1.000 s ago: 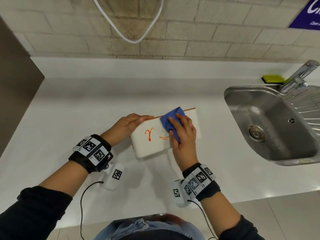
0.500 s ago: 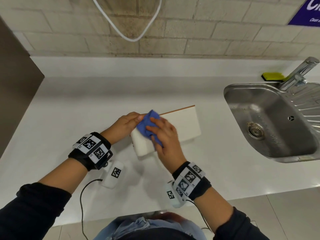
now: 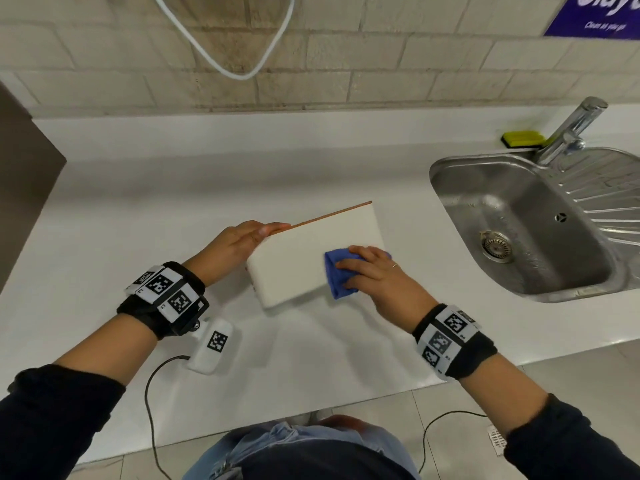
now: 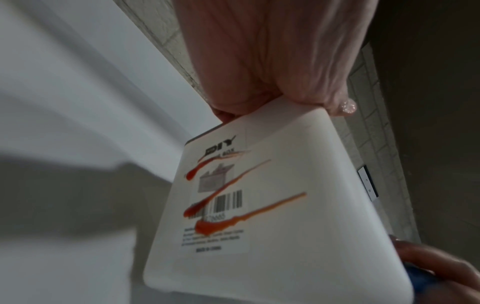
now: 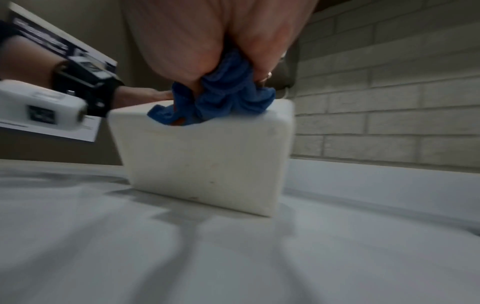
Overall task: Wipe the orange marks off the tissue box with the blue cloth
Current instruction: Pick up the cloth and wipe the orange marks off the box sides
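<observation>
The white, smooth matt plastic tissue box carries a thin wooden edge strip and a paper label. The crumpled blue cloth looks soft. Right of the box, the steel sink shines on the glossy white desk.

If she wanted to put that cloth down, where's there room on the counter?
Bare white counter stretches left of the white tissue box, back to the brick wall, and between box and steel sink. It is crowded where both hands, the blue cloth and the wrist gear meet.

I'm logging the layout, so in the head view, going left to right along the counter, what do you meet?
Left hand → tissue box → blue cloth → right hand → sink → faucet.
</observation>
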The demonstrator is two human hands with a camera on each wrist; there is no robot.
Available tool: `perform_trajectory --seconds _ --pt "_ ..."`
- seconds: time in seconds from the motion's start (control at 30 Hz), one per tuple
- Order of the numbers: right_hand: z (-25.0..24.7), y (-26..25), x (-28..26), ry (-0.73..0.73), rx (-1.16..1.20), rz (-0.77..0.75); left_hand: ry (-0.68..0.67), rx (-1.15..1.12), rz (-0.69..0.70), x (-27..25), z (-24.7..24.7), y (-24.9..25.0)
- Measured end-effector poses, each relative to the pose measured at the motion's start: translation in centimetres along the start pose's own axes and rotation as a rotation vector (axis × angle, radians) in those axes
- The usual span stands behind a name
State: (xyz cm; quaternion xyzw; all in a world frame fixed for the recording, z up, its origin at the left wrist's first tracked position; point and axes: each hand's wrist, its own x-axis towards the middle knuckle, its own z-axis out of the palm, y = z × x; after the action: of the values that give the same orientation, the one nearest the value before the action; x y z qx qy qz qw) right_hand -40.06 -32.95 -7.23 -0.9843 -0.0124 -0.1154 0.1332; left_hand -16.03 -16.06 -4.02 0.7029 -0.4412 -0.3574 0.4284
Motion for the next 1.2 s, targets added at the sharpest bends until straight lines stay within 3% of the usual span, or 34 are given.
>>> perform_trajectory --seconds 0.17,0.27,0.3,0.4,0.5,0.6,0.73,0.8,0.9,0.93,0.97,1.1,1.2 --pt "-2.1 2.2 -0.7 0.123 0.012 0.326 0.031 0.011 0.012 -0.1 0.3 0.1" --pt "-3.3 2.3 -1.2 0.279 0.125 0.661 0.005 0.042 0.048 -0.3 0.2 -0.1" --pt "-3.8 2.1 -1.4 0.365 0.149 0.711 -0.008 0.063 0.064 -0.5 -0.1 -0.3" --pt "-4.6 1.3 -1.7 0.577 0.313 0.651 -0.048 0.227 0.099 -1.4 -1.9 -1.0" --pt "-4.2 0.4 -1.5 0.6 0.511 0.585 -0.08 0.434 0.147 -2.6 -4.2 -2.1" --pt "-3.6 -0.4 -1.3 0.55 0.628 0.617 -0.15 0.552 0.188 -3.7 -6.4 -3.2" --pt "-3.0 -0.1 -0.3 0.397 0.734 0.789 -0.171 0.665 0.188 -4.5 -9.1 -4.6" --pt "-2.3 -0.4 0.4 0.182 0.666 0.835 -0.178 0.714 0.159 -4.4 -10.0 -5.0" --pt "0.2 -2.2 0.7 -0.347 0.534 0.744 -0.151 0.836 0.089 -4.5 -10.1 -5.2" --pt "1.0 -3.0 0.7 -0.457 0.44 0.737 -0.119 0.885 0.081 -4.8 -9.7 -4.9" --pt "1.7 -3.5 0.7 -0.469 0.328 0.743 -0.07 0.929 0.078 -5.1 -9.0 -4.3" --pt "3.9 -3.1 0.9 -0.228 -0.005 0.926 0.154 0.867 0.03 -5.8 -3.0 -0.6" --pt "4.7 -2.4 1.3 -0.273 -0.087 1.109 0.258 0.892 0.007 -4.9 3.2 0.6"
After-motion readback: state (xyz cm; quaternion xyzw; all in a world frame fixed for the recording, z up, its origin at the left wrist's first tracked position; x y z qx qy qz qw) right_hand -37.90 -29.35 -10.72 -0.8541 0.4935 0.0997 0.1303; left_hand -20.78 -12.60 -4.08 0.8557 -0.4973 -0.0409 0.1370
